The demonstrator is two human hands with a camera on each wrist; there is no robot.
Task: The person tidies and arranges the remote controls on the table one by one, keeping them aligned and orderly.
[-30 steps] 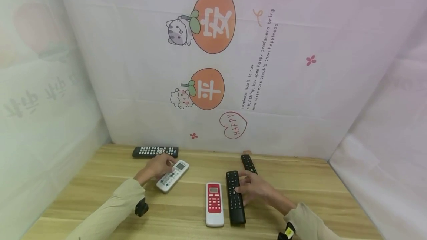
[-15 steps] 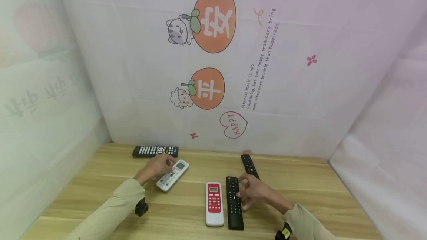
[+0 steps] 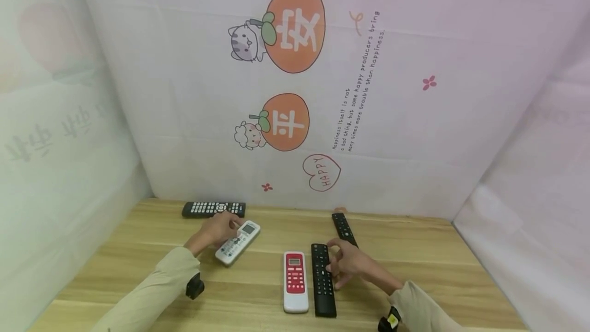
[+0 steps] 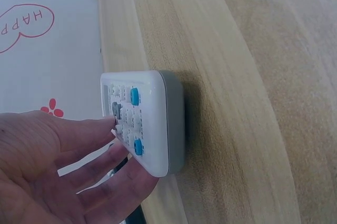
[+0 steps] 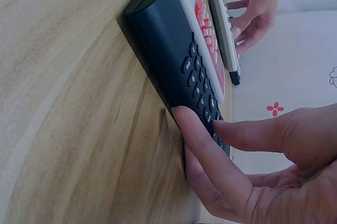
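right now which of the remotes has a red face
The red-and-white remote, lying between the two hands beside the long black remote. The others are black or white with grey and blue buttons.

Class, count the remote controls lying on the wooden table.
5: black remote at the back left, white remote under left hand, red-and-white remote, long black remote touched by right hand, slim black remote behind.

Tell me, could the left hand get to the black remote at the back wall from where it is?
Probably yes. The left hand rests on the white remote, and the black remote lies just beyond it with only bare table between.
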